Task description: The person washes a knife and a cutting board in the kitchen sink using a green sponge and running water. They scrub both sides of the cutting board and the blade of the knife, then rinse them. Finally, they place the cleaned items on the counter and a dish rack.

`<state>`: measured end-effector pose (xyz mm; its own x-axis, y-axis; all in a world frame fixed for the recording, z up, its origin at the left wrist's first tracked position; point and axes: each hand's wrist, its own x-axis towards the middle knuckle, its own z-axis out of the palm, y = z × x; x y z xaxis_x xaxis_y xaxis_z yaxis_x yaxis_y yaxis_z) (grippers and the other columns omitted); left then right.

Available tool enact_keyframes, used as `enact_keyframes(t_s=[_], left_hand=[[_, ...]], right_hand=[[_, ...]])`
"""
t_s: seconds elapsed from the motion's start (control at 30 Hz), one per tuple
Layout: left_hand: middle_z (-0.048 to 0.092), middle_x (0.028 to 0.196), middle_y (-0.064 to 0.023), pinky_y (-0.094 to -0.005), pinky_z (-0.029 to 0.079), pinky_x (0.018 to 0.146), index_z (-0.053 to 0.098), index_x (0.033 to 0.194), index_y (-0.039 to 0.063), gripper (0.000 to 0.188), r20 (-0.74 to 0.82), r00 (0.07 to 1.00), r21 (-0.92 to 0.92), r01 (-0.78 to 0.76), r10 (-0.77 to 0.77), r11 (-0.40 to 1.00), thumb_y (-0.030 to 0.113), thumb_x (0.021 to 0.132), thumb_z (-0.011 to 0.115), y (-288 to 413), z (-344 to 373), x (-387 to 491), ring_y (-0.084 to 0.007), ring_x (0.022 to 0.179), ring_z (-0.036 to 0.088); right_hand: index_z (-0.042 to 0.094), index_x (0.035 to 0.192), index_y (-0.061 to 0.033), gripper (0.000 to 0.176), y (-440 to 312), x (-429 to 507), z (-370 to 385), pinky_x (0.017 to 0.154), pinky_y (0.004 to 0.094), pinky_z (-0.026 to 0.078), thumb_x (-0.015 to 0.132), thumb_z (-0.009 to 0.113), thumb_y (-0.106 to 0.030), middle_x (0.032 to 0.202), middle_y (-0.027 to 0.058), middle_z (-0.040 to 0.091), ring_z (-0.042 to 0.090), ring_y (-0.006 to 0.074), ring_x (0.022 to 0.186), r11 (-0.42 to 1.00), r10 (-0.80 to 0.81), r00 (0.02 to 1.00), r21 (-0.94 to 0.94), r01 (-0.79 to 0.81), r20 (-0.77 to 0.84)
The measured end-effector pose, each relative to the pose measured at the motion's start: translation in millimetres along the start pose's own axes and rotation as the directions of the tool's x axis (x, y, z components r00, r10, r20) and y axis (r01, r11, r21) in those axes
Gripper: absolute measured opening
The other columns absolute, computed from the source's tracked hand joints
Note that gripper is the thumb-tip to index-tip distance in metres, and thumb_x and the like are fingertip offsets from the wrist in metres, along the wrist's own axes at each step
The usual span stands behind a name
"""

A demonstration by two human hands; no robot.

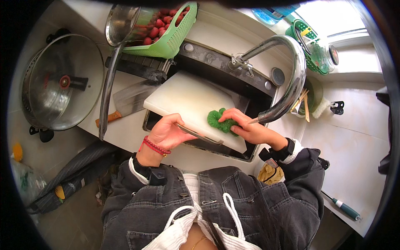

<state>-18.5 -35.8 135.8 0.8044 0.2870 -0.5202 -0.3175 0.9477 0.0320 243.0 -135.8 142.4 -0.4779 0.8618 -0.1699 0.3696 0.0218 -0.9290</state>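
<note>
My left hand (168, 132) grips the metal handle (203, 136) along the near edge of a thick white cutting board (187, 97). The board lies tilted across the dark kitchen sink (250, 109). With bent fingers and thumb, my right hand (247, 126) holds a green scrubbing pad (220, 121) against the board's right part. The curved chrome faucet (293, 72) arches over the right side of the sink, its spout end beside my right wrist. Left of the board lies a cleaver (131, 98), and another dark-handled tool (137, 70) rests above it.
A light green basket (175, 37) of red fruit stands behind the sink's left end. At the left is a pan with a glass lid (65, 82). A steel ladle or pan handle (111, 93) juts toward me. At the right are a utensil holder (312, 93) and a green-handled tool (346, 208).
</note>
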Motion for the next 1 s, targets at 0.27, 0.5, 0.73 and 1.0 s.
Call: enact_keyframes(t_s=[0.27,0.5,0.73,1.0], left_hand=[[0.038,0.131,-0.0249,-0.0626,0.034,0.096,0.029,0.130,-0.007,0.062,-0.064,0.998,-0.016,0.028,-0.029,0.999,-0.004,0.069,0.040,-1.4,-8.2,-5.9,-0.0423,0.121,0.039],[0.040,0.129,-0.0247,-0.0628,0.037,0.094,0.028,0.132,-0.004,0.066,-0.075,0.997,-0.033,0.005,-0.008,0.999,-0.006,0.067,0.041,-4.0,-10.5,-9.2,-0.0427,0.119,0.041],[0.044,0.124,-0.0251,-0.0610,0.040,0.092,0.028,0.130,-0.007,0.063,-0.066,0.997,-0.013,0.028,-0.028,1.000,-0.003,0.068,0.041,-2.0,-10.6,-7.5,-0.0418,0.116,0.044],[0.042,0.127,-0.0226,-0.0617,0.037,0.094,0.032,0.130,-0.004,0.061,-0.046,0.999,0.022,0.017,-0.016,1.000,-0.001,0.069,0.041,-3.5,-6.7,-6.0,-0.0409,0.120,0.041]], right_hand=[[0.044,0.107,-0.0066,0.040,143.9,14.9,5.1,0.097,0.0370,0.030,0.071,0.048,0.009,0.111,0.0145,0.044,0.041,0.0339,0.110,0.972,0.031,0.998,-0.233,-0.045,-0.061],[0.036,0.131,-0.0083,0.063,285.2,36.6,-15.8,0.103,0.0391,0.028,0.071,0.050,0.005,0.135,0.0214,0.038,0.033,0.0362,0.128,0.743,0.630,0.776,-0.286,-0.604,-0.002],[0.037,0.127,-0.0078,0.048,218.4,42.2,-20.3,0.092,0.0392,0.039,0.081,0.047,-0.001,0.114,0.0229,0.054,0.051,0.0362,0.110,0.881,0.446,0.894,-0.188,-0.434,0.029],[0.035,0.128,-0.0047,0.048,32.0,15.2,-0.2,0.102,0.0370,0.031,0.082,0.045,0.004,0.136,0.0201,0.036,0.038,0.0340,0.125,0.983,0.179,0.972,-0.052,-0.173,0.151]])
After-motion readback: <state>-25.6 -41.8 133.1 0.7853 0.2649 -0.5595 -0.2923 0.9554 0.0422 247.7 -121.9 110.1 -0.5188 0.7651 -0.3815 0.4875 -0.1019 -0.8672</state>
